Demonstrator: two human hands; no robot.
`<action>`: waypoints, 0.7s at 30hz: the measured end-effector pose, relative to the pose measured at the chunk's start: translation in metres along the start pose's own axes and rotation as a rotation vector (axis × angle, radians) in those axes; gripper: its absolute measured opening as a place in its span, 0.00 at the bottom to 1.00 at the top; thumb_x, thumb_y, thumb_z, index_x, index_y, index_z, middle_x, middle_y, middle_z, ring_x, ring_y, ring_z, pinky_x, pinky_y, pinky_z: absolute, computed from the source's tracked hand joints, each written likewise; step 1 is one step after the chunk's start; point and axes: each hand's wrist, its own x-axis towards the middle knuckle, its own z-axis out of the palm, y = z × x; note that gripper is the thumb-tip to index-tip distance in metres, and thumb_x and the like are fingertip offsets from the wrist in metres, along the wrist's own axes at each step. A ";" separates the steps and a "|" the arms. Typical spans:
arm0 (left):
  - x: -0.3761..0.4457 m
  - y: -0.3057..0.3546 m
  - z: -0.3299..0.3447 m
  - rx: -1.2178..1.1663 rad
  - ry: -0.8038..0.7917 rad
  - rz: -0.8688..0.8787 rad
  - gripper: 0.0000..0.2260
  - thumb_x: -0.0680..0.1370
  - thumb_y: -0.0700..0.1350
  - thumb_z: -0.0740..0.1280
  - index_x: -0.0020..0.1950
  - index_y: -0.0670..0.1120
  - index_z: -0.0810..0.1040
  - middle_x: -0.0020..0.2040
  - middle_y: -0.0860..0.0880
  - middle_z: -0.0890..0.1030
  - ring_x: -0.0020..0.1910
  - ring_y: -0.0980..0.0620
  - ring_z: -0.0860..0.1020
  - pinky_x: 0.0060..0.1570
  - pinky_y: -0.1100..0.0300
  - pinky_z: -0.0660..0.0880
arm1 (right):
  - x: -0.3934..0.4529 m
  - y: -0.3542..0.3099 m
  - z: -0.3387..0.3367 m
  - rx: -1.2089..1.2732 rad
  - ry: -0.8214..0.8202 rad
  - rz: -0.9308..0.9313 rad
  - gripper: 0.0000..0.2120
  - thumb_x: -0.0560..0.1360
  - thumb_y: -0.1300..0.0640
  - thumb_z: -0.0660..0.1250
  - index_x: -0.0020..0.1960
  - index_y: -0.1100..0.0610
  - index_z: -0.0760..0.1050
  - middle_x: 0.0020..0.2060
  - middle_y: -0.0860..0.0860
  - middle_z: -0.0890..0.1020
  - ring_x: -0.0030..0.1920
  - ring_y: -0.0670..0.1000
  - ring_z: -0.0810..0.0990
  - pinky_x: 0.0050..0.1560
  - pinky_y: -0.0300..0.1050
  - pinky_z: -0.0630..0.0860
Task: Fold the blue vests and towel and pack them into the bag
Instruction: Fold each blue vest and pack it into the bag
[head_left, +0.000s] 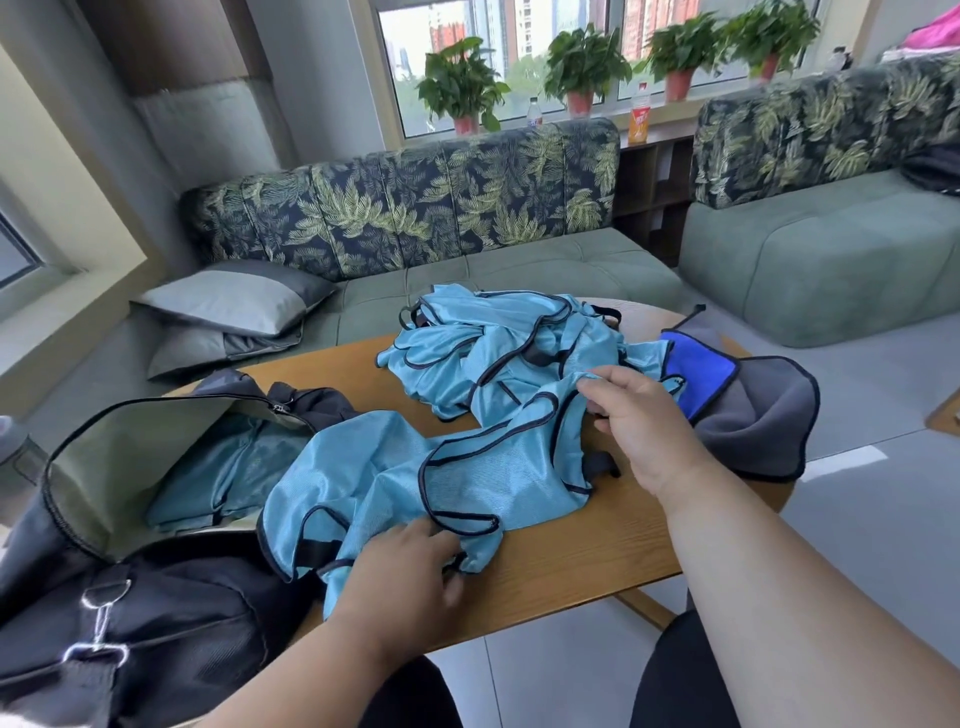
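Broadly, the scene sits on a wooden table (545, 561) in front of a leaf-print sofa (405, 208), with the black bag (156, 597) gaping open at the near left edge. One light-blue vest already lies inside the bag (218, 478). A second vest (395, 478) is spread loosely across the table and over the bag's rim, and a tangled heap of further vests (498, 343) lies behind it toward the far side. The grey-and-blue towel (748, 405) hangs half off the right edge of the table, unfolded.

The right hand (639, 421) pinches the spread vest's upper edge between curled fingers and thumb, just beside the heap. The left hand (405, 566) rests on the near hem — its fingers look bent onto the cloth, but whether they truly grip it cannot be told.

The likely trouble is the slippery fabric: a pull from the right hand could drag a strap of the heap along, since the two lie touching. The part draped into the bag may snag on the zipper (283, 410). The towel could slide to the floor if the table is jostled.

Around stand cushions (228, 306) on the sofa and potted plants (462, 88) on the sill — none in the way.
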 end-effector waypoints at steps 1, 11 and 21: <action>0.000 -0.001 -0.001 -0.043 0.027 -0.013 0.16 0.75 0.60 0.57 0.51 0.54 0.79 0.46 0.55 0.79 0.48 0.49 0.80 0.48 0.54 0.75 | 0.000 0.000 0.000 -0.063 0.020 -0.050 0.06 0.77 0.48 0.73 0.50 0.49 0.85 0.50 0.44 0.86 0.49 0.39 0.84 0.51 0.39 0.78; -0.006 -0.003 -0.055 -1.114 0.296 -0.186 0.12 0.82 0.54 0.64 0.48 0.49 0.83 0.44 0.44 0.84 0.45 0.45 0.82 0.50 0.47 0.78 | -0.010 -0.012 -0.001 -0.133 0.024 -0.270 0.04 0.80 0.49 0.71 0.52 0.45 0.84 0.52 0.54 0.86 0.56 0.55 0.84 0.65 0.63 0.79; -0.006 -0.004 -0.080 -1.203 0.360 -0.212 0.11 0.82 0.41 0.65 0.46 0.51 0.85 0.43 0.43 0.84 0.42 0.53 0.78 0.46 0.53 0.75 | -0.009 0.000 0.004 -0.408 0.056 -0.221 0.05 0.78 0.53 0.71 0.51 0.43 0.83 0.48 0.42 0.86 0.49 0.44 0.83 0.56 0.50 0.82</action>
